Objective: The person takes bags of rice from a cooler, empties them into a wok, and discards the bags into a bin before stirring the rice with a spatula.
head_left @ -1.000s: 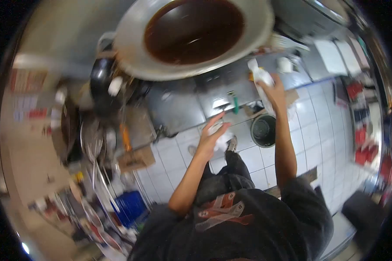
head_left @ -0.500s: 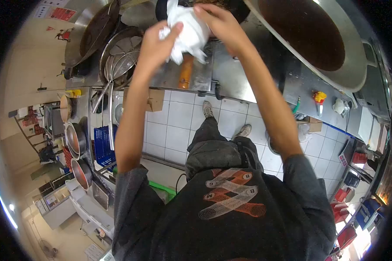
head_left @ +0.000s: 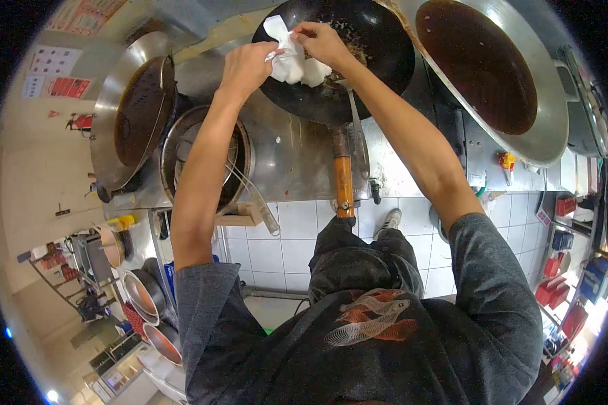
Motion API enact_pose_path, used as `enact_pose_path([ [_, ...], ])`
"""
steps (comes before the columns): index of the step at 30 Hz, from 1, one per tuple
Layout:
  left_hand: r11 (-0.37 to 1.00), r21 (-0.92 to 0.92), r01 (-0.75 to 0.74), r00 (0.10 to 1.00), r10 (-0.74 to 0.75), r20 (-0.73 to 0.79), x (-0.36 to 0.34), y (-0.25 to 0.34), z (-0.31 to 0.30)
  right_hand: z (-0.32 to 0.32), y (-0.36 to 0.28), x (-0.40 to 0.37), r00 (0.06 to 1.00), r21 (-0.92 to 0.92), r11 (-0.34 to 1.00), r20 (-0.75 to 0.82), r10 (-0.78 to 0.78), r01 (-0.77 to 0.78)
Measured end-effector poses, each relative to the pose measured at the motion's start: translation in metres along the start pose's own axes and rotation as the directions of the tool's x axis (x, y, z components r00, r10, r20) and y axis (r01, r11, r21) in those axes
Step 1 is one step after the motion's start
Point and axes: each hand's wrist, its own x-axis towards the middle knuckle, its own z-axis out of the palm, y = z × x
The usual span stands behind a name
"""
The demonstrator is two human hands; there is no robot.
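Observation:
Over the left part of a black wok (head_left: 392, 61) I see my left hand (head_left: 248, 65) and my right hand (head_left: 323, 46), both on a crumpled white plastic bag (head_left: 287, 64). The fingers of my left hand are closed on the bag's left side. My right hand pinches its upper right part. Inside the wok lie small bits of food (head_left: 351, 50) and the head of a metal ladle (head_left: 358, 128), whose handle rests over the near rim. The wok's wooden handle (head_left: 344, 179) points towards my body.
A large pan of dark liquid (head_left: 554, 128) stands at the right, another (head_left: 101, 135) at the left. Between that one and the wok sits a pot (head_left: 246, 158) with strainers. A yellow-and-red item (head_left: 507, 160) lies on the right counter.
The view has shifted, so more of the wok and the ladle shows. Both hands still hold the bag, which hangs narrower at the top between them.

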Motion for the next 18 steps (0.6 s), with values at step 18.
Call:
enact_pose_path([
  [18,0.419,-0.899,0.13,0.75,-0.634,-0.187,-0.099,0.121,-0.085,-0.241,-0.053,-0.402,0.687,-0.508,0.85,-0.568,-0.454,0.142],
])
